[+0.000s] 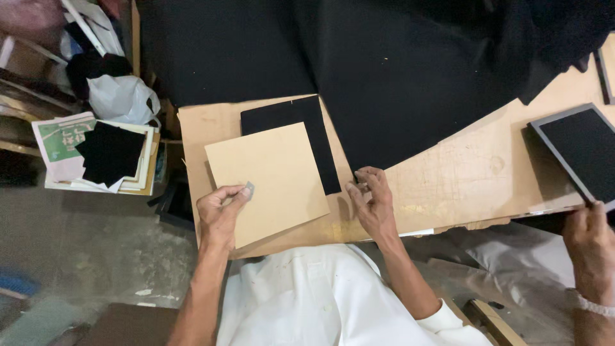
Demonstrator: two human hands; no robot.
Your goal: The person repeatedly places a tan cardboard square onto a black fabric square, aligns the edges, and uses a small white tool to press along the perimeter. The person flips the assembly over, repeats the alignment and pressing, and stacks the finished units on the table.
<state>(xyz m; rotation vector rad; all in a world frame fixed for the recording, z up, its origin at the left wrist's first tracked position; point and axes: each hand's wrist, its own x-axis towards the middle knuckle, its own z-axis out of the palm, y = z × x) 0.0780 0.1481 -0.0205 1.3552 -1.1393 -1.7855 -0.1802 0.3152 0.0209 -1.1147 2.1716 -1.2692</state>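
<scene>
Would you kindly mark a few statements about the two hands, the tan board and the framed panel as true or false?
1. The left hand pinches a small grey piece at the tan board. True.
2. The tan board lies under the black sheet. False: it overlaps on top of the sheet.
3. The right hand rests at the sheet's lower right corner. True.
4. The framed black panel is touched by the left hand. False: another person's hand is at its edge.

Three hands (221, 214), one tan board (269, 179), one black square (307, 125), one grey-framed black panel (580, 150), one white bag (122, 99).
</scene>
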